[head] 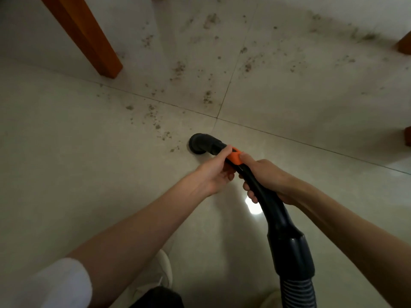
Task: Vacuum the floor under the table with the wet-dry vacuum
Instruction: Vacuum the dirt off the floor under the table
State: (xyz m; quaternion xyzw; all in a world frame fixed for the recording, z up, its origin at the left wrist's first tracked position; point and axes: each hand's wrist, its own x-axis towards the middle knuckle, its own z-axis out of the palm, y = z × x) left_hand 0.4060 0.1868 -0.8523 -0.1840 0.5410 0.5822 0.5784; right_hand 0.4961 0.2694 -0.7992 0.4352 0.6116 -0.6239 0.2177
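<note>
While both hands held it, the black vacuum wand (262,192) lay with its long axis running from the lower right up toward the centre of the view, and its round nozzle (200,145) pointed down to the tiled floor (66,152), on or just above it. The left hand (216,172) curled its fingers around the wand at the orange collar (234,158); the right hand (264,178) was wrapped around the tube just behind. The ribbed hose (299,292) left at the bottom edge. Dirt specks (208,97) lay scattered beyond the nozzle. A wooden table leg (89,36) stood far left, another leg (404,44) at the right edge, with open floor between them.
</note>
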